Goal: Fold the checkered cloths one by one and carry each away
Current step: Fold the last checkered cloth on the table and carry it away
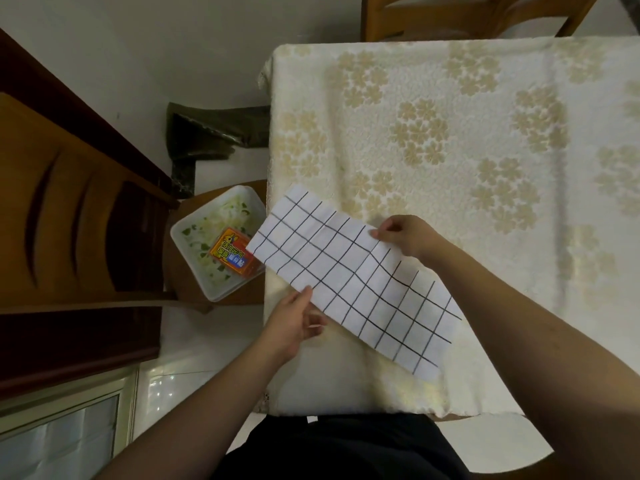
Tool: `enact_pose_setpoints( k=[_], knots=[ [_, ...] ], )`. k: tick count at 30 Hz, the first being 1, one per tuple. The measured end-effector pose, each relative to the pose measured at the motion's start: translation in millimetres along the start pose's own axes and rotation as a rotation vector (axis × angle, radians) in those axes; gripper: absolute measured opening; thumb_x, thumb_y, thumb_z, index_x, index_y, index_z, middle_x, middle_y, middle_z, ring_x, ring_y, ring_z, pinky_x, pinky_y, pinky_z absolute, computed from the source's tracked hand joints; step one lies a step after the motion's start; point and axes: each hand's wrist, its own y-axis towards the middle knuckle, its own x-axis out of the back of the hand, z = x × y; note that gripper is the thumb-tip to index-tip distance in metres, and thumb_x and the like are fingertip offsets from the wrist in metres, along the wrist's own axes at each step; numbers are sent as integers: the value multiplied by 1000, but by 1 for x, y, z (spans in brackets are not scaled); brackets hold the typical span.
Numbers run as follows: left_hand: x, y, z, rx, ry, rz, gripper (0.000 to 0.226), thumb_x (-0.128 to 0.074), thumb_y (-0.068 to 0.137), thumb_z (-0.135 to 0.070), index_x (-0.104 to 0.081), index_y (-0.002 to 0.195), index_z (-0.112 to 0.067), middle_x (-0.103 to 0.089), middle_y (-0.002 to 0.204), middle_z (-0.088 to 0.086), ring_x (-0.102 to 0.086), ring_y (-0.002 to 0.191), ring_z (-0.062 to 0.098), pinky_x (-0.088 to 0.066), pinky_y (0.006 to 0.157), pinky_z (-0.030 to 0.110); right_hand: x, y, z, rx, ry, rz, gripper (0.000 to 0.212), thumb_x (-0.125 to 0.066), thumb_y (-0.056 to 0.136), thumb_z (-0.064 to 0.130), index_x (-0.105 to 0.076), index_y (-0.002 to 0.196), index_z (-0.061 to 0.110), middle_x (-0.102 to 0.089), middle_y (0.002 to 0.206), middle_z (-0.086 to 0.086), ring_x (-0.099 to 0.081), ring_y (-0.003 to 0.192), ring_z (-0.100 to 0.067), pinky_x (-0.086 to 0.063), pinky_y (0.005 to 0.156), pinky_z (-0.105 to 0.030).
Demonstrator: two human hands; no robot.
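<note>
A white cloth with a black grid (349, 275) is folded into a long strip and held above the near left corner of the table (450, 133). Its left end sticks out past the table edge. My left hand (294, 323) pinches the strip's near long edge, thumb on top and fingers underneath. My right hand (405, 237) pinches the far long edge near the middle. The strip's right end lies low over the tablecloth.
The table wears a cream cloth with beige flowers. Left of it, a wooden chair (69, 209) carries a white tray (214, 244) holding an orange packet (232, 254). Another wooden chair (467, 15) stands at the far side. Tiled floor lies between.
</note>
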Motion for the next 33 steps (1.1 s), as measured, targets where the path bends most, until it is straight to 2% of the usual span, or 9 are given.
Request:
enact_pose_setpoints(
  k=[5,8,10,13,17,21,25,28,33],
  knots=[
    [-8,-12,-29,-72,55,43,29,-55,96,-37,-52,121,-22,-56,106,2,-68,60,18,-54,53,32,7,-18,-3,17,301,-101,23,-78,80,33,-66,89,17,-51,63,5,-33,46,-10,-32,44,-20],
    [-11,-21,-41,-129,232,225,16,-60,95,-29,-52,106,-22,-54,112,-1,-73,86,25,-58,66,37,11,-31,-3,61,422,-185,24,-75,84,26,-67,101,12,-45,57,5,-33,46,-11,-32,45,-22],
    [-14,-25,-47,-156,356,319,27,-63,93,-18,-48,115,-14,-57,116,8,-72,93,25,-58,67,35,16,-42,-1,105,481,-248,18,-72,86,21,-66,100,11,-50,59,2,-37,43,-10,-32,45,-22],
    [-24,-28,-57,-178,438,284,36,-60,95,-11,-43,126,-8,-57,121,16,-74,86,21,-58,61,31,26,-59,5,169,469,-347,12,-72,87,22,-66,95,16,-59,69,-8,-49,46,-9,-37,49,-25],
    [-43,-34,-83,-208,395,208,36,-54,98,-14,-41,132,-9,-48,129,7,-74,71,21,-60,57,37,44,-77,10,247,326,-481,7,-71,87,25,-66,91,22,-64,66,1,-57,51,-7,-43,57,-26],
    [-70,-48,-125,-330,402,160,26,-55,98,-14,-45,122,-16,-55,113,6,-71,57,18,-60,56,38,57,-91,20,267,313,-595,6,-67,89,24,-65,94,21,-64,66,4,-61,57,-6,-46,58,-30],
    [-96,-63,-166,-452,439,131,35,-55,96,-13,-42,127,-16,-56,97,9,-70,65,24,-60,64,43,66,-108,37,293,364,-715,12,-64,91,21,-64,101,15,-66,71,5,-65,61,-3,-47,57,-23],
    [-112,-80,-185,-561,448,133,36,-55,92,-10,-42,125,-18,-58,94,7,-70,65,23,-60,69,46,69,-123,49,339,449,-772,4,-64,91,17,-63,96,18,-66,73,1,-66,63,-4,-48,56,-20],
    [-116,-97,-185,-720,513,78,34,-60,90,-9,-45,116,-25,-65,90,4,-72,72,16,-62,61,37,55,-149,44,356,514,-838,6,-65,90,17,-62,89,23,-69,77,-4,-70,72,-13,-51,62,-25]
  ],
)
